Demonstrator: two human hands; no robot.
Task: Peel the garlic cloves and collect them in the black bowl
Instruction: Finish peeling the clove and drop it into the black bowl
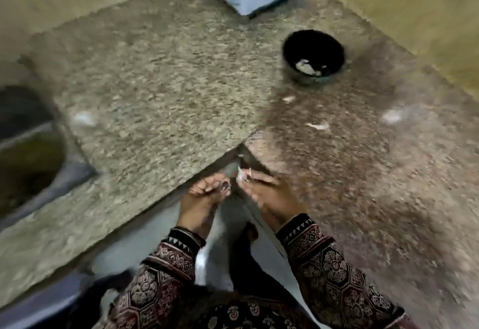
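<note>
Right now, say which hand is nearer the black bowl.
Right. The right hand, pinching a garlic clove, is on the near side of the black bowl, slightly to its left; the left hand is farther left.

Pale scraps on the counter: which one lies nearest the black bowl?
The small scrap just in front of the bowl; the other three lie farther out across the counter.

No writing, label, brand, number or sign can be read on anything in view, and the whole picture is smeared by motion blur.
</note>
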